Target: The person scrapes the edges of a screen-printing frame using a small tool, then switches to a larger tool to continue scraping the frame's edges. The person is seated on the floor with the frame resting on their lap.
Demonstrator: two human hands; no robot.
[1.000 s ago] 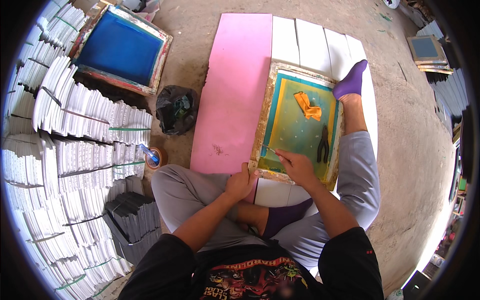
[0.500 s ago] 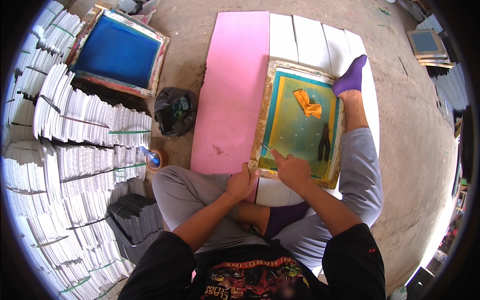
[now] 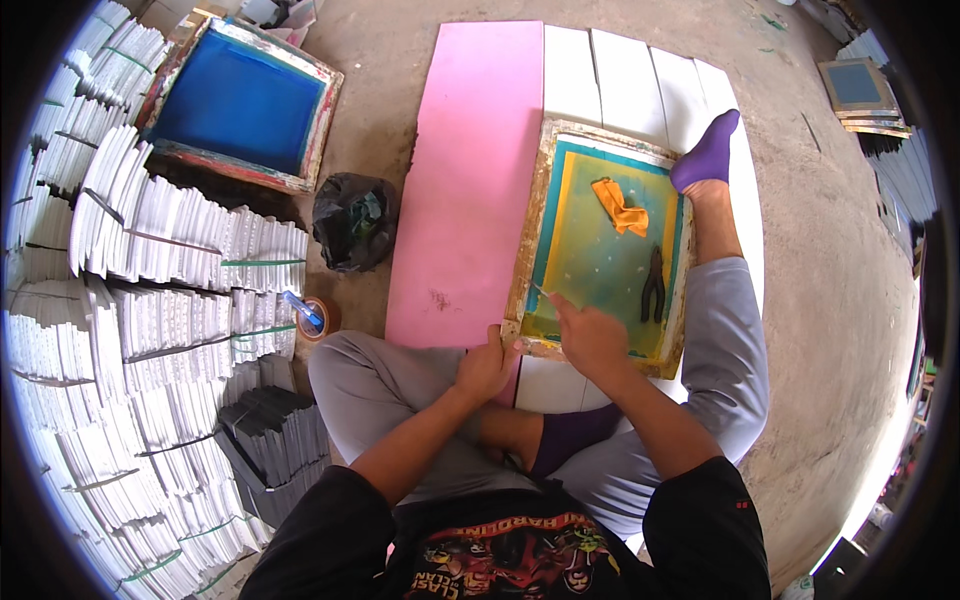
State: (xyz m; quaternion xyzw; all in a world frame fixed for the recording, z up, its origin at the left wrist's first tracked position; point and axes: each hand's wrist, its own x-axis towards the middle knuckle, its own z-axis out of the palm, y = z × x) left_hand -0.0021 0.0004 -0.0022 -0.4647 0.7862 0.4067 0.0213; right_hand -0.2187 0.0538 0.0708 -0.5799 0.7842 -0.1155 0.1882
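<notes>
A screen-printing frame (image 3: 528, 240) with worn wooden bars and a yellow-green mesh edged in teal lies before me. My left hand (image 3: 487, 368) is closed round its near left corner. Over the near left part of the mesh, my right hand (image 3: 594, 343) is closed on a thin, light-tipped tool (image 3: 541, 289), whose exact kind is too small to make out. The tip points toward the left bar; contact is unclear. Farther up the mesh rests a crumpled orange cloth (image 3: 622, 207). Dark-handled pliers (image 3: 653, 285) lie on its right side.
Beneath the frame are a pink sheet (image 3: 465, 180) and white boards (image 3: 570, 75). My purple-socked foot (image 3: 708, 155) touches the frame's far right side. Leftward are a black plastic bag (image 3: 352, 222), a tape roll (image 3: 311, 318), bundled paper stacks (image 3: 180, 225) and a blue screen frame (image 3: 240, 105).
My right hand and the thin tool have shifted slightly, with the tip now a little farther in from the left bar. The left hand keeps its grip on the corner.
</notes>
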